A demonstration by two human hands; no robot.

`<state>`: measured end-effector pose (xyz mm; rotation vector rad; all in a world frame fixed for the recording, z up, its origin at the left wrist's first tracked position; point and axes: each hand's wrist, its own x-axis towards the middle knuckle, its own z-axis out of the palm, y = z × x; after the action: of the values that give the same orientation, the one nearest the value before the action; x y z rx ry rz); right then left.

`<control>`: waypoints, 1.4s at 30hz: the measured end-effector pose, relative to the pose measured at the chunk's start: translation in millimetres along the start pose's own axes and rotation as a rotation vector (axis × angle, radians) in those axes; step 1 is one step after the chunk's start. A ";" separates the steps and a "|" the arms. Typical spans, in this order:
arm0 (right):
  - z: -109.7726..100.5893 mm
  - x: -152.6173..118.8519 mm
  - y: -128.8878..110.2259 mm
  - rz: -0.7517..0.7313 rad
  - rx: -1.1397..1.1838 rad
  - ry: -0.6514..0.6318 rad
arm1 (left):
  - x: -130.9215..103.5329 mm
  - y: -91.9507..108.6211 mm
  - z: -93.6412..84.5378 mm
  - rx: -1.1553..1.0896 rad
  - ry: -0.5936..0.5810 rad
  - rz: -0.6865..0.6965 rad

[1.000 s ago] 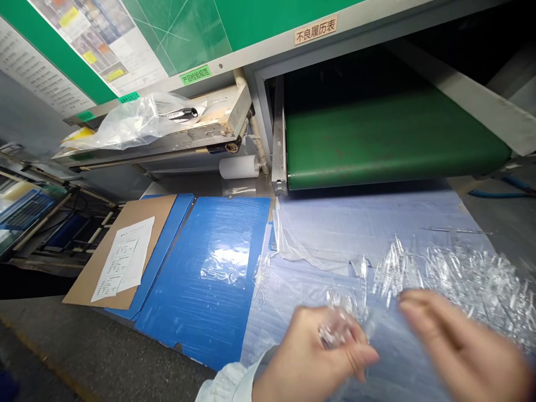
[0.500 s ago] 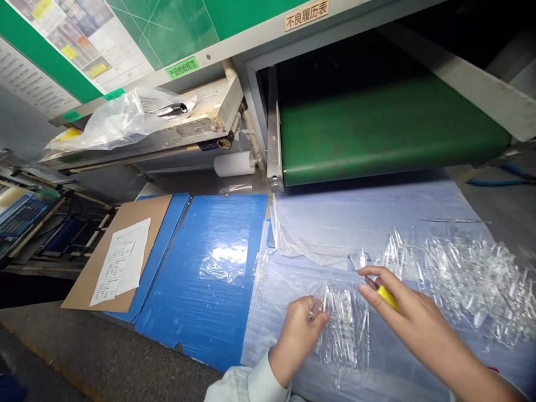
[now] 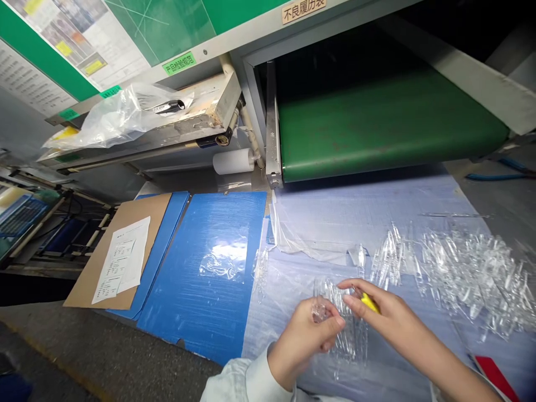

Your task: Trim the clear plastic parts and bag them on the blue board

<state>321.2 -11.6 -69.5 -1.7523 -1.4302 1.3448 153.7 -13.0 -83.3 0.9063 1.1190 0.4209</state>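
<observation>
My left hand [image 3: 307,335] is closed around a clear plastic piece [image 3: 320,310], low in the middle of the view. Just to its right, my right hand [image 3: 377,307] grips a yellow-handled tool [image 3: 369,303], whose far end is hidden by the fingers. Beneath and between both hands lies a row of slim clear plastic pieces [image 3: 348,341] on the pale blue sheet. A large heap of similar clear pieces [image 3: 477,273] spreads to the right, with a smaller bunch [image 3: 389,259] beside it.
A green conveyor belt [image 3: 385,134] stands behind the sheet. Blue boards [image 3: 201,234] and brown cardboard with papers [image 3: 90,268] lie to the left. Blue-handled pliers [image 3: 498,176] rest at the far right. A red object [image 3: 496,378] shows at lower right.
My right hand has moved left and slightly down with the yellow-handled tool, closer to my left hand. My left hand has shifted slightly right. More of the red object shows.
</observation>
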 end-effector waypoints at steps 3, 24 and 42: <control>7.7 2.4 -7.3 -0.037 0.119 -0.091 | -5.1 11.2 7.5 -0.287 -0.193 -0.060; 2.5 -11.4 -3.0 0.189 0.561 0.195 | -12.8 24.3 4.2 -1.401 0.253 -0.067; -29.5 -17.6 3.2 0.214 0.680 0.104 | -25.4 -5.3 -24.5 -0.770 -0.189 0.045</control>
<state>349.9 -23.3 -54.4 -1.4980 -0.6183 1.5790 120.4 -23.8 -76.1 0.2805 0.6711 0.7211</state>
